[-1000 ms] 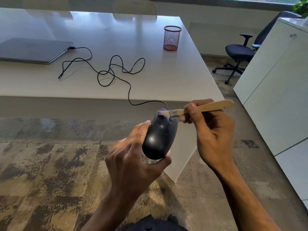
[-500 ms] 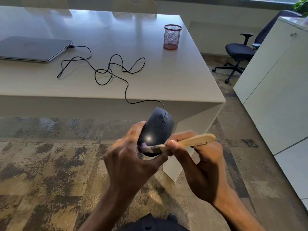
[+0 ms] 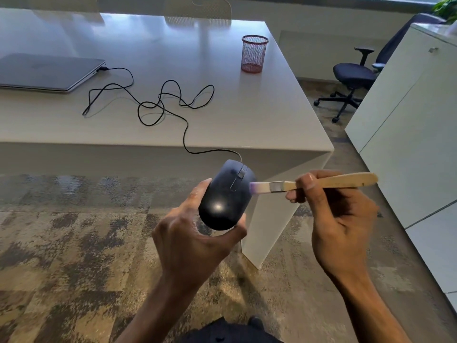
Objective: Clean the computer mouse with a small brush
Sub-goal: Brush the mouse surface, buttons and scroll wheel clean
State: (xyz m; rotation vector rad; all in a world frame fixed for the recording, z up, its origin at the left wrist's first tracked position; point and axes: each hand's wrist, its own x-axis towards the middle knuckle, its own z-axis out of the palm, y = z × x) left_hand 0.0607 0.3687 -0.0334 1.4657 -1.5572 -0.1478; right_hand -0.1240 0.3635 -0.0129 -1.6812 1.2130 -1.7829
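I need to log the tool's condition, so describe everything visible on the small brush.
The small brush has a flat, pale wooden handle, a short metal ferrule and light bristles that look faintly purple at the tip. It lies roughly level, bristles pointing left, in the air in front of the table edge. The right hand pinches the handle just behind the ferrule, thumb on top. The bristle tip touches the right side of the black computer mouse, near its front buttons. A faint mark shows on the handle; it is unreadable.
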